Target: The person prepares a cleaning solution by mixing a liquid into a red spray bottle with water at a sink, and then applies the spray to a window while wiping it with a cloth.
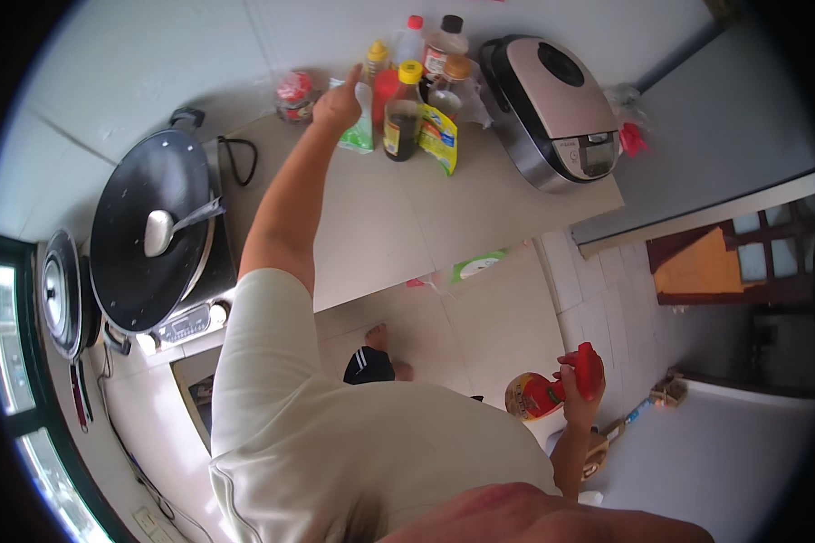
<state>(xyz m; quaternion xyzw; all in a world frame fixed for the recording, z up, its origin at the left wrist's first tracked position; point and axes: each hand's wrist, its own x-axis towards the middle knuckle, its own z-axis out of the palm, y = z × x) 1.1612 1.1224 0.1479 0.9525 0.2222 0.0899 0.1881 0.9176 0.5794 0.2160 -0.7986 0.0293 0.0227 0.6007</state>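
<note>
My left hand [338, 107] reaches to the back of the counter, index finger extended, beside a green-and-white packet [358, 129] and a yellow-capped squeeze bottle [377, 57]. The frame does not show whether it grips the packet. A red-lidded jar [295, 102] stands left of it. To its right are a yellow-capped bottle of dark sauce [401, 125], a yellow packet [440, 141], a red container [384, 95] and more bottles. Low on the right, away from the counter, my right hand [579, 383] is closed around a red trigger spray bottle [536, 396], its label facing up.
A black wok [136, 271] with a metal spatula [159, 232] in it sits on a cooktop at left, beside a lidded pan [61, 292]. A rice cooker [550, 102] stands on the counter's [373, 224] right part. A power cord lies near the wok.
</note>
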